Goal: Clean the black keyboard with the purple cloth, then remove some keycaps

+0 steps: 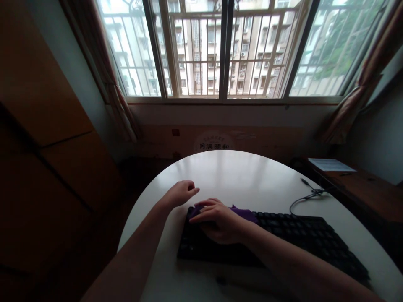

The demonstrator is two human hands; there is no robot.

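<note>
A black keyboard (302, 239) lies across a round white table (239, 176). My right hand (220, 222) presses a purple cloth (244, 213) flat onto the keyboard's left end, fingers together over the cloth. My left hand (181, 193) rests on the table just beyond the keyboard's left corner, fingers loosely curled, holding nothing I can see. The keyboard's black cable (307, 197) curls off toward the table's right edge.
A barred window (220, 50) with curtains (119, 105) fills the wall ahead. Cardboard with printed characters (214, 144) leans below the sill. A wooden cabinet (47, 147) stands on the left; a dark side desk with a paper (330, 164) sits on the right.
</note>
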